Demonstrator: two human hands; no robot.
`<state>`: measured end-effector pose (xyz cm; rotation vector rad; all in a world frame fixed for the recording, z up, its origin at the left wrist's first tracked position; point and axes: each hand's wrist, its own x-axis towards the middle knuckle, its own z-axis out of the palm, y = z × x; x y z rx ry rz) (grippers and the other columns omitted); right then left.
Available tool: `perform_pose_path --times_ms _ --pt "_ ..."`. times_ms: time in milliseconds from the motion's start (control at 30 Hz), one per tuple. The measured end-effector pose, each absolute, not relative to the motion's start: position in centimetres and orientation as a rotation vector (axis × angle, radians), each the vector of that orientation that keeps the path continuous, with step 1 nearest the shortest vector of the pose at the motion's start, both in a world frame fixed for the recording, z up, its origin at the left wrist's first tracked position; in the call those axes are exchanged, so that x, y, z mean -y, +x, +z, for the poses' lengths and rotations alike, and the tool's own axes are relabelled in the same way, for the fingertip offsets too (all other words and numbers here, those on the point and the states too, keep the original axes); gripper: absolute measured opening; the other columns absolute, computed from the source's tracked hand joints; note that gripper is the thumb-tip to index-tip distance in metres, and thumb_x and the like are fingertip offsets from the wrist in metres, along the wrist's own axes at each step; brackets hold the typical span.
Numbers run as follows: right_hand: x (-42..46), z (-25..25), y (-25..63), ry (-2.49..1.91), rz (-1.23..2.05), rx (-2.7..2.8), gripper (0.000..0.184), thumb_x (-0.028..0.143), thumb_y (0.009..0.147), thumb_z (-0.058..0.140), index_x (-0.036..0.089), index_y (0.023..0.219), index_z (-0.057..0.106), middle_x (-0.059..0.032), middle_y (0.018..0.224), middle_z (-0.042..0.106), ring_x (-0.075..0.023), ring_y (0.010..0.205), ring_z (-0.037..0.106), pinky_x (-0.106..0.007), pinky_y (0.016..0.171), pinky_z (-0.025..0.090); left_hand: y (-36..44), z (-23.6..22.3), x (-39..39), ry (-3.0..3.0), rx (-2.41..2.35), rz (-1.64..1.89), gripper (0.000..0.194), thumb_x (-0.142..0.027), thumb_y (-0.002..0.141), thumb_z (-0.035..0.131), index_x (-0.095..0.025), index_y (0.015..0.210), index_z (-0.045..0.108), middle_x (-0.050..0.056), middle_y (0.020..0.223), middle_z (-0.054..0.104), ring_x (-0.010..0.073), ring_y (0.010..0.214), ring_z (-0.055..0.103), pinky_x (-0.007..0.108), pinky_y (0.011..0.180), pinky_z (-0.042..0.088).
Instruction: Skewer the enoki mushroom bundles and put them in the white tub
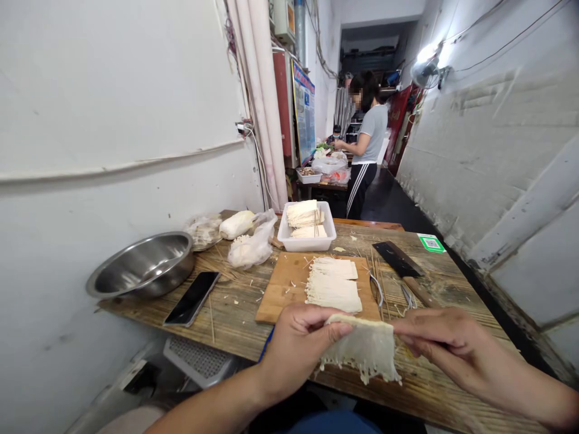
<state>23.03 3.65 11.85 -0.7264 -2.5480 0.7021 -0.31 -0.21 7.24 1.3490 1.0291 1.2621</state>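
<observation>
Bare hands meet over a mushroom sheet (pixel 368 346) held above the near edge of a rough-grained table (pixel 470 295), in the head view. Pale, thin and partly translucent, the sheet drops from a straight upper edge to a ragged fringe of tiny caps. The left hand (pixel 289 340), wrist angled inward, clamps its left end between thumb and fingers. The right hand (pixel 456 337) lies knuckles up, fingers bunched at the upper right corner; whether they grip anything cannot be told. Just beyond, flat cream bundles (pixel 335 294) rest on a smooth wooden board (pixel 283 295); more fill a white plastic tub (pixel 307 244). Right of the board lies a dark, wood-handled cleaver (pixel 398 259); to the left, a shiny steel bowl (pixel 145 265), a slim black phone (pixel 192 298) and a crumpled plastic bag (pixel 253 246).
</observation>
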Motion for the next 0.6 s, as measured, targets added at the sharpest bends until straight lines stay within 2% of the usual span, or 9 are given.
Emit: perform_pose_path --times_ms 200,600 --pt "-3.70 11.93 22.75 -0.745 0.831 2.517 0.032 0.017 0.090 0.050 0.027 0.116 0.065 -0.0020 0.085 0.070 -0.0131 0.075 0.064 -0.022 0.064 0.051 -0.11 7.01 0.05 1.304 -1.009 1.202 0.019 -0.034 0.073 0.069 -0.017 0.078 0.077 0.004 0.066 0.069 0.0104 0.057 0.053 0.020 0.054 0.042" --pt "-3.86 11.15 22.12 -0.745 0.769 2.500 0.029 0.019 0.091 0.049 0.027 0.113 0.066 -0.0005 0.083 0.070 -0.0122 0.074 0.064 -0.021 0.065 0.050 0.09 6.51 -0.10 1.217 -0.929 1.149 0.026 -0.041 0.072 0.070 -0.016 0.078 0.077 0.003 0.065 0.067 0.0113 0.059 0.053 0.022 0.059 0.043"
